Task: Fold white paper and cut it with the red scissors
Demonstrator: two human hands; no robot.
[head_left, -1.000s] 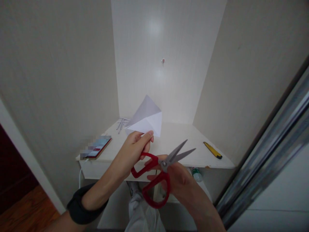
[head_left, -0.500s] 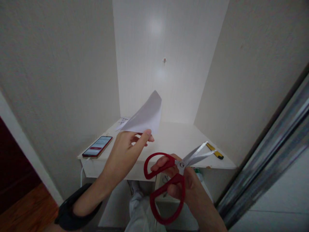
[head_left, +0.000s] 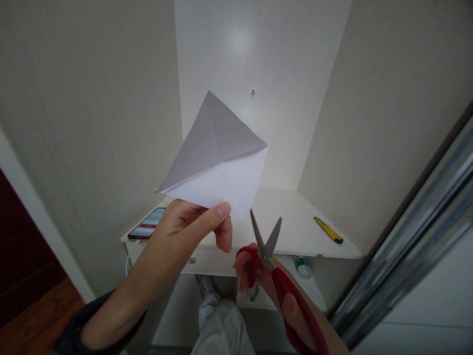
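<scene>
Paper raised (scissors beneath)

Mid-frame: left hand pinching folded white paper, red-handled scissors in right hand, blades parted just below the paper's lower corner. Phone left on desk, yellow utility knife right.

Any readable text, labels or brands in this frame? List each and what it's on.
None can be read.
Phone screen: lit, with a red band, but the writing is too small and blurred.
Bottle under the table: label too small to read.
Folded paper, scissors and yellow utility knife: no print visible.
</scene>
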